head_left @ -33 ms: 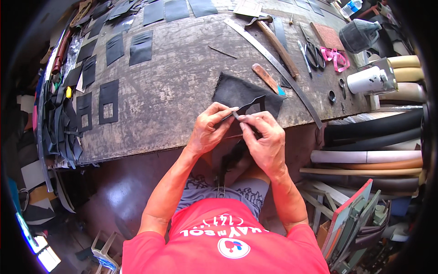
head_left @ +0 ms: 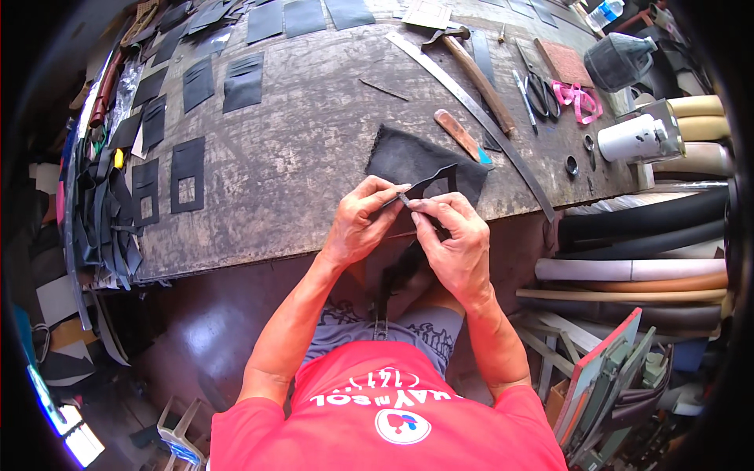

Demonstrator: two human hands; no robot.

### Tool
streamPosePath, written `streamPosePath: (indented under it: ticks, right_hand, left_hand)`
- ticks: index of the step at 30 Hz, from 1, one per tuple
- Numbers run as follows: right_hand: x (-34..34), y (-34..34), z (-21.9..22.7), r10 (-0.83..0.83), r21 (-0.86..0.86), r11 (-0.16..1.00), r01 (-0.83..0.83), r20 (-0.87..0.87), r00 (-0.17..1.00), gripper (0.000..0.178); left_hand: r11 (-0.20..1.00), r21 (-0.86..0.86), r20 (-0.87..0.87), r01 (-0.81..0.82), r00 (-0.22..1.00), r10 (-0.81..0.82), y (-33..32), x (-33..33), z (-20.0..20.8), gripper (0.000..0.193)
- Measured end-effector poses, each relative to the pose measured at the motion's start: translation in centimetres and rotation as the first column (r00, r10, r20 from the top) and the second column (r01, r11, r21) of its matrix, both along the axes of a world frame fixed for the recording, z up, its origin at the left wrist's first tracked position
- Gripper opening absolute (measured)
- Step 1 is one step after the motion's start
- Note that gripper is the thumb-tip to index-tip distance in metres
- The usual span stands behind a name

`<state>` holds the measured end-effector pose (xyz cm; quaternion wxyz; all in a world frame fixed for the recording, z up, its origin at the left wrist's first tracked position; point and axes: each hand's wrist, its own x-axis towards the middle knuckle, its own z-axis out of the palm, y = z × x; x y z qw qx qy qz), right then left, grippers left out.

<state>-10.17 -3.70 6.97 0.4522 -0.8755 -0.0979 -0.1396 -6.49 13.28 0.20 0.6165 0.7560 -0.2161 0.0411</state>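
Just past the table's near edge, both my hands pinch a small black leather piece with a cut-out opening in it. Thumb and fingertips of my left hand are closed on its left end. My right hand is closed on the near edge, its fingertips almost meeting the left ones. Fingers hide part of the piece. Under and beyond it, a dark cloth-like sheet lies on the table. A knife with a wooden handle and a teal tip rests at the sheet's far right edge.
On the worktable, a long metal ruler, a hammer, scissors and pink ribbon lie to the right. Cut leather pieces spread along the left. Material rolls are stacked right of me.
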Motion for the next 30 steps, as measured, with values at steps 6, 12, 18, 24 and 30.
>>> streamPosePath:
  ticks: [6,12,18,24,30]
  right_hand:
    - [0.2,-0.1,0.2,-0.048,0.010,0.999,0.048,-0.012,0.999,0.018]
    - [0.0,0.3,0.9,-0.070,0.039,0.997,0.072,-0.039,0.997,0.017]
    - [-0.5,1.3,0.0,-0.009,0.063,0.998,0.008,0.018,1.000,0.019]
    - [-0.5,1.4,0.3,-0.067,0.051,0.997,0.064,0.061,0.996,0.020]
    - [-0.6,1.3,0.1,-0.095,0.033,0.995,0.093,0.065,0.993,0.021]
  left_hand:
    - [1.000,-0.009,0.006,0.006,1.000,-0.006,0.0,0.1,-0.2,0.029]
    - [1.000,-0.010,0.015,0.005,1.000,-0.005,0.0,0.2,-0.3,0.029]
    - [1.000,-0.017,-0.033,0.022,0.999,-0.023,0.2,0.1,-0.4,0.030]
    - [1.000,-0.017,-0.014,0.013,1.000,-0.013,0.1,0.1,-0.4,0.032]
    - [1.000,-0.021,-0.013,0.019,1.000,-0.020,0.1,0.2,-0.4,0.032]
